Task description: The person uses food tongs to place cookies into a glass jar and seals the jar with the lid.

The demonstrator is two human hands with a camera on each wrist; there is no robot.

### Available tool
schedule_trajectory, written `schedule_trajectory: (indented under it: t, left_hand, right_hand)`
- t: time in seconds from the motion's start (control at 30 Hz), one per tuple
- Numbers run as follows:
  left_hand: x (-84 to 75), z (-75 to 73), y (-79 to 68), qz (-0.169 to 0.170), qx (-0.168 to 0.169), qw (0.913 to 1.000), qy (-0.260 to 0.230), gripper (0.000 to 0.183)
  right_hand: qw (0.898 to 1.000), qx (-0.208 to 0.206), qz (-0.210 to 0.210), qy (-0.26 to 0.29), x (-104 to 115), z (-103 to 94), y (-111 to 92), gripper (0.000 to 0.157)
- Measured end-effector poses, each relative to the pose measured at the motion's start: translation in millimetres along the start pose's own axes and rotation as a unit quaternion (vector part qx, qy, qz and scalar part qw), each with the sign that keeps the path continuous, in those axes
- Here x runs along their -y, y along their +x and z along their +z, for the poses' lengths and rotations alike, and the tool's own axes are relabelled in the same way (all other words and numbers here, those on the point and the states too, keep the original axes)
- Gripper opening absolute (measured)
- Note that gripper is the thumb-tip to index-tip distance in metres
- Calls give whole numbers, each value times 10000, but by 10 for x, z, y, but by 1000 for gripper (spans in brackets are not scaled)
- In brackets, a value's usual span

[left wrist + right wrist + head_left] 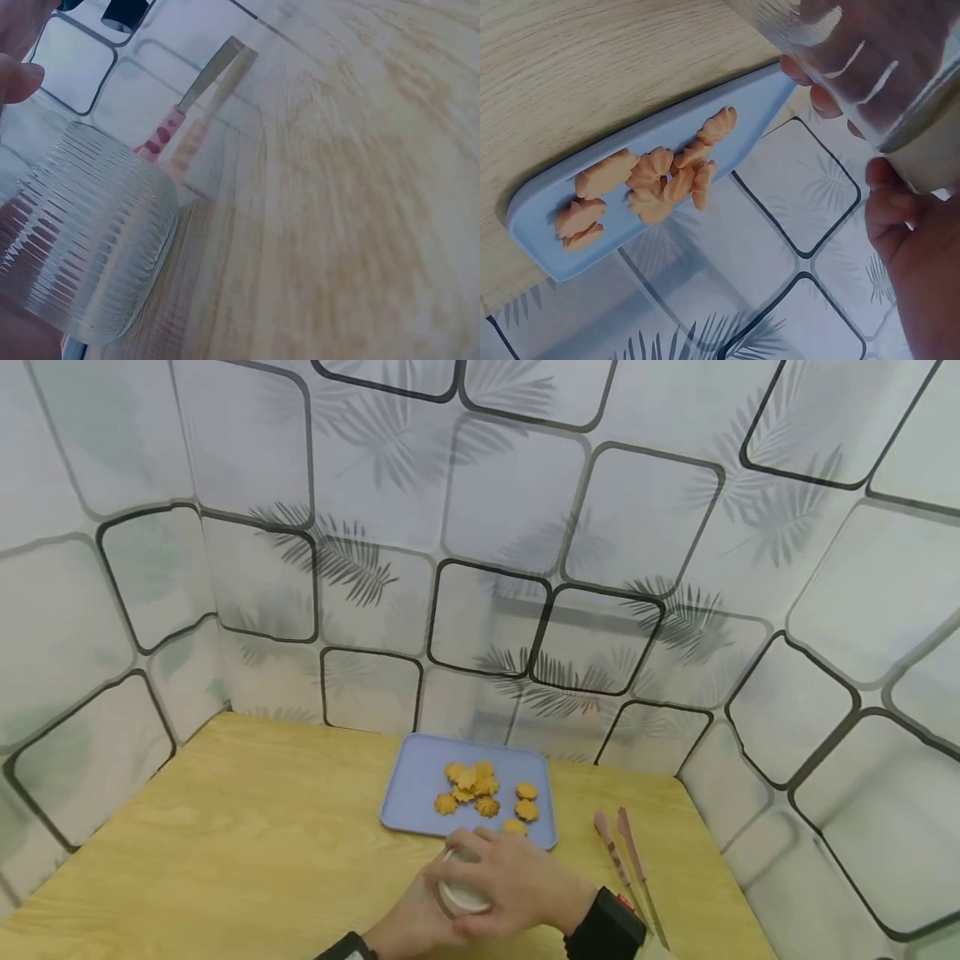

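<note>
Both hands are at a clear ribbed glass jar (90, 225) with a pale lid (463, 893), in front of the tray. The left hand (416, 906) holds the jar's body from below and the left. From above, the right hand (517, 881) grips the lid, its fingers curled over the far side and its thumb on the near side. In the right wrist view the jar is tilted, with the lid (934, 161) at the right fingers. Part of the jar is hidden behind the hands in the head view.
A blue tray (408, 777) with several flower-shaped cookies (468, 781) lies beyond the hands on the wooden table (247, 835). To the right are metal tongs with pink ends (630, 843). A patterned curtain (375, 602) surrounds the table's back and sides.
</note>
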State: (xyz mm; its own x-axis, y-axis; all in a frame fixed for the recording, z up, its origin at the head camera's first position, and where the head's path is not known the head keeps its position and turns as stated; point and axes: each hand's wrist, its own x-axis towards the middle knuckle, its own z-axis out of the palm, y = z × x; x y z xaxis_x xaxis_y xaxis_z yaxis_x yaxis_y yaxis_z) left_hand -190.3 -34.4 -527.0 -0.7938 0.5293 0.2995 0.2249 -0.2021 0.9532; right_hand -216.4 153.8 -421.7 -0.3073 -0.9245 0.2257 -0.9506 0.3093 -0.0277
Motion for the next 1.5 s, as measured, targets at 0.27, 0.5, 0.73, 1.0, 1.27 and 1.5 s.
schedule_trajectory:
  t: [0.27,0.5,0.73,1.0,1.27,1.5]
  left_hand:
    - [-62,-106,-42,-441,-154,9988,130,91]
    - [-36,-56,62,-285,13,9995,100,91]
    - [-38,-84,64,-303,-99,9993,212,86]
    - [-63,-183,51,-361,313,9981,397,74]
    - [-63,-201,43,-413,562,9973,246,76]
    - [-98,-202,101,-326,532,9972,408,69]
  right_hand:
    - [9918,691,430,983,-13,-190,87,77]
    - [9872,1075,443,1093,23,-332,73,65]
    - [9834,1234,391,1270,-32,-385,145,64]
    - [9820,1708,156,789,40,-472,275,72]
    - [9752,2014,-113,910,114,-509,279,79]
    - [9776,1890,-391,834,75,-529,294,83]
